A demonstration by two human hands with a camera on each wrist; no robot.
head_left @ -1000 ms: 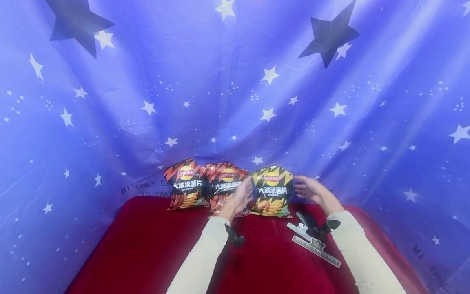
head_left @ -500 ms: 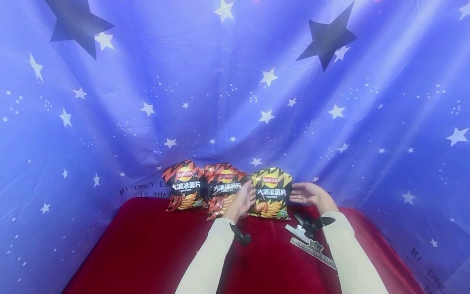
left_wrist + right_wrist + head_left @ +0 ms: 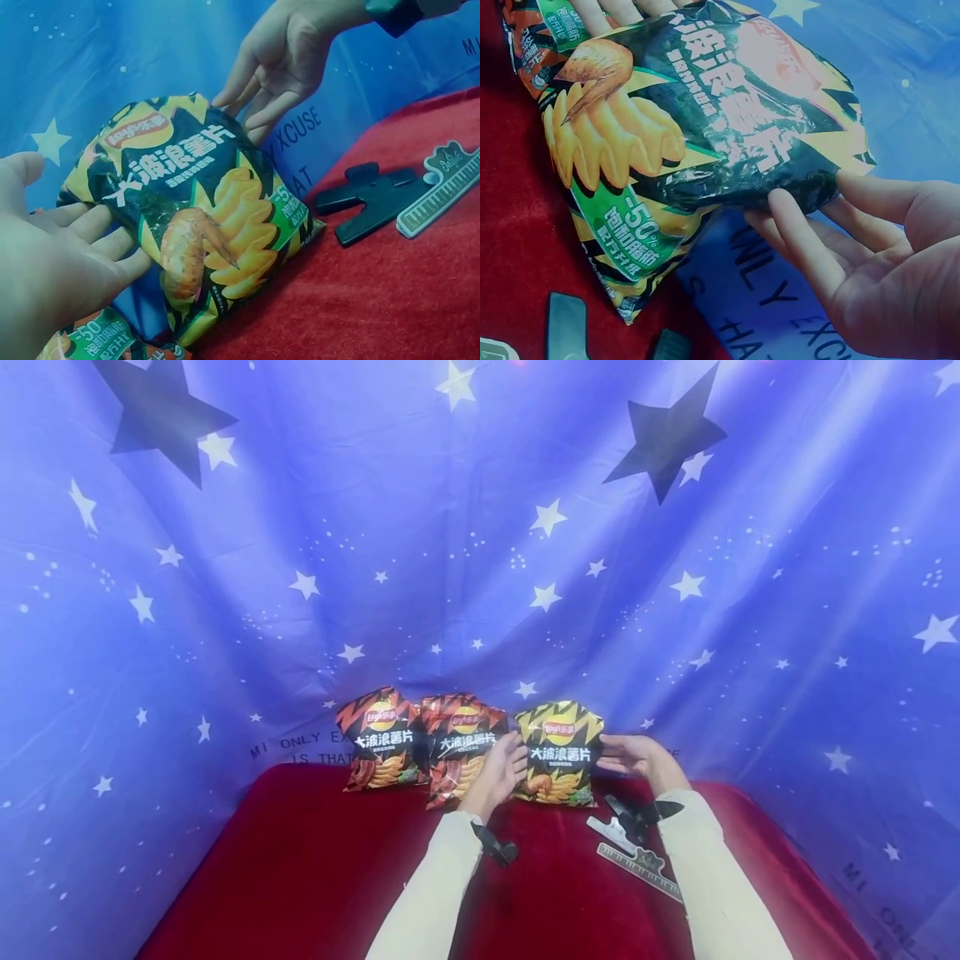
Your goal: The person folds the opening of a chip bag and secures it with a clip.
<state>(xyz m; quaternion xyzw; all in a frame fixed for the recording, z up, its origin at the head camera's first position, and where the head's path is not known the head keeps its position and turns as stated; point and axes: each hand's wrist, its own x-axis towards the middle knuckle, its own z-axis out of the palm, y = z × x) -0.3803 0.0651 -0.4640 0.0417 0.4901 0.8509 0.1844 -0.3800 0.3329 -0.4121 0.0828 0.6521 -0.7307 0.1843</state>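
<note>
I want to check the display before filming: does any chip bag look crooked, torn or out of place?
No tear or spill shows. The middle red bag leans and overlaps the left red bag, so the row looks uneven. The yellow bag stands upright between the left hand and right hand, whose straight fingers touch its sides.

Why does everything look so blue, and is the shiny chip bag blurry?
Head view: the starry blue curtain bends like a bowl, wide-lens distortion. Left wrist view: a blue tint covers the left hand, whose near edge is soft. Right wrist view: glare streaks the yellow chip bag, print slightly blurred.
</note>
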